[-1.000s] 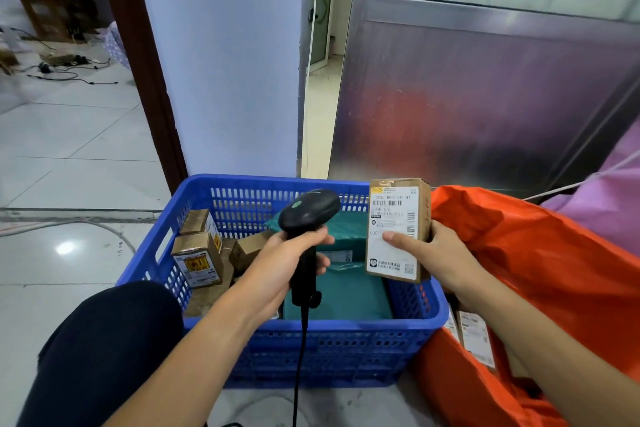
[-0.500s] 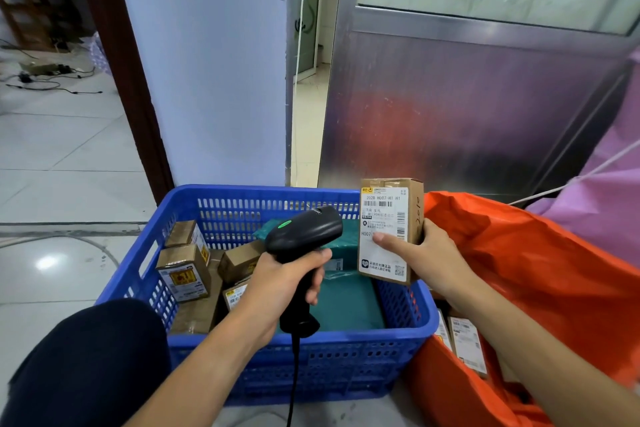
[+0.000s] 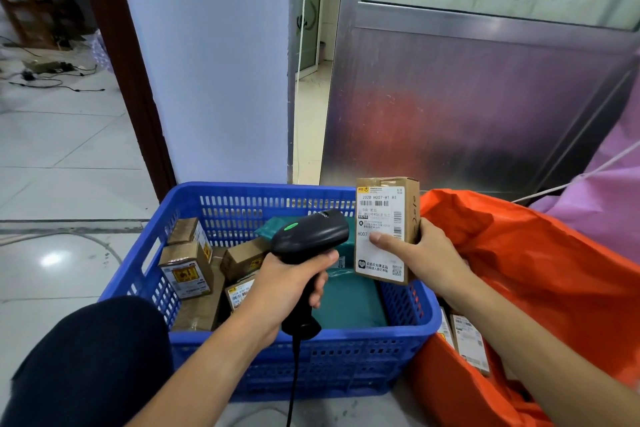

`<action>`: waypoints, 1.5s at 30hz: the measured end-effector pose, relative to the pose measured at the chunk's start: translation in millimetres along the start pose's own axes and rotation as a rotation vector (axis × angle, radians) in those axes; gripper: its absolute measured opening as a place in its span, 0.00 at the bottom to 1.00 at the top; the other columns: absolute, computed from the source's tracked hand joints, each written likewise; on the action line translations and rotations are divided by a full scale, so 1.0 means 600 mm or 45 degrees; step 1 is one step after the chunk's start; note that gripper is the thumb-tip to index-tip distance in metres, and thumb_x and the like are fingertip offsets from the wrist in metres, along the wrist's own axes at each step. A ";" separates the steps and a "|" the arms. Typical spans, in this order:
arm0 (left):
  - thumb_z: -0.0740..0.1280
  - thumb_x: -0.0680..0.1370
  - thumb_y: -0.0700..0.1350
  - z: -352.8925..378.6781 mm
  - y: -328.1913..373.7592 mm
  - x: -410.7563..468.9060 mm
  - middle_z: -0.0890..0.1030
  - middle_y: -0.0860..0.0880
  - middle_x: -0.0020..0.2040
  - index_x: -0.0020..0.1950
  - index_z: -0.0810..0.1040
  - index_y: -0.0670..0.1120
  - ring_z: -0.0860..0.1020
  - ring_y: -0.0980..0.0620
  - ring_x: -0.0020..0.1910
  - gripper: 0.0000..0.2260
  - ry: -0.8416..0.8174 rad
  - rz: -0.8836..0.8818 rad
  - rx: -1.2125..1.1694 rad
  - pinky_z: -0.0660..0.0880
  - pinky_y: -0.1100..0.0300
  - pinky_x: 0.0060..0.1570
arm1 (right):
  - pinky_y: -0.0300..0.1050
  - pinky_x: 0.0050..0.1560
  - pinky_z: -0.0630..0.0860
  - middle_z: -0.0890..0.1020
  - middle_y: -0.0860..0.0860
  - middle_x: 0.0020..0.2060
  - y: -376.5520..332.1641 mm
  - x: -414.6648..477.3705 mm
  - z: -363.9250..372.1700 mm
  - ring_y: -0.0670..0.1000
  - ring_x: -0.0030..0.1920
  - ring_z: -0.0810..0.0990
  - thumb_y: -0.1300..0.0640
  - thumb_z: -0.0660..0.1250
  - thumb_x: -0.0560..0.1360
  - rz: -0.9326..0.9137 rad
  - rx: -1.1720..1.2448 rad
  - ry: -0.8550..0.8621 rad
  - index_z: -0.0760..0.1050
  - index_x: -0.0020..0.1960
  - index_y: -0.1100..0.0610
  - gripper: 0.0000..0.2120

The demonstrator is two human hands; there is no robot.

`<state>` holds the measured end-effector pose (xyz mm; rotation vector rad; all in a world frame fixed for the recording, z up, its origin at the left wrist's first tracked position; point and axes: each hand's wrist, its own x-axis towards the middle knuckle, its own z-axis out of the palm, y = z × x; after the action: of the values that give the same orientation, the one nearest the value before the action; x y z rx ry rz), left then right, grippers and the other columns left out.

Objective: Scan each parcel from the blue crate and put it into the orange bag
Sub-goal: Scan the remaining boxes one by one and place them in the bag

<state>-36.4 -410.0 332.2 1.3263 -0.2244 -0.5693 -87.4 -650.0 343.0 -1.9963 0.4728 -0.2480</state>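
Observation:
My right hand [image 3: 424, 255] holds a small cardboard parcel [image 3: 386, 215] upright over the right end of the blue crate [image 3: 242, 204], its white label facing me. My left hand [image 3: 284, 288] grips a black barcode scanner [image 3: 311, 239] by the handle, its head pointing right at the label from a few centimetres away. A green light shows on top of the scanner. Several brown boxes [image 3: 187, 269] and a green pouch [image 3: 346, 302] lie in the crate. The orange bag [image 3: 540, 270] stands open on the right with labelled parcels [image 3: 467, 340] inside.
A white wall and a metal door panel [image 3: 467, 97] stand right behind the crate. My dark-clothed knee [image 3: 90, 364] is at the lower left. A pink bag [image 3: 609, 184] lies behind the orange one. The scanner cable [image 3: 294, 378] hangs down in front of the crate.
The scanner head has moved right, closer to the parcel's label. The parcel stays in my right hand at nearly the same spot. The camera has tilted slightly.

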 end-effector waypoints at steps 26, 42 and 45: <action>0.74 0.78 0.41 0.014 -0.001 0.002 0.76 0.44 0.32 0.47 0.80 0.41 0.71 0.48 0.27 0.05 0.017 0.028 -0.036 0.72 0.54 0.32 | 0.41 0.45 0.84 0.86 0.44 0.54 -0.002 -0.019 -0.031 0.43 0.50 0.86 0.42 0.77 0.72 0.076 0.071 0.087 0.74 0.63 0.51 0.25; 0.73 0.78 0.41 0.100 -0.027 0.022 0.76 0.42 0.35 0.42 0.78 0.42 0.70 0.48 0.26 0.07 -0.084 -0.040 -0.022 0.71 0.53 0.35 | 0.59 0.62 0.81 0.88 0.55 0.49 0.072 -0.015 -0.161 0.57 0.51 0.88 0.57 0.66 0.75 0.437 0.498 0.242 0.78 0.63 0.59 0.17; 0.74 0.75 0.43 0.113 -0.034 0.026 0.76 0.43 0.34 0.45 0.77 0.41 0.69 0.48 0.26 0.08 -0.098 -0.047 -0.017 0.70 0.53 0.35 | 0.59 0.62 0.81 0.88 0.58 0.48 0.110 -0.012 -0.191 0.59 0.51 0.88 0.58 0.68 0.78 0.492 0.633 0.391 0.80 0.61 0.62 0.14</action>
<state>-60.2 -478.2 327.0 1.2991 -0.2590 -0.6526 -151.2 -765.6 336.4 -1.3554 0.8864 -0.3887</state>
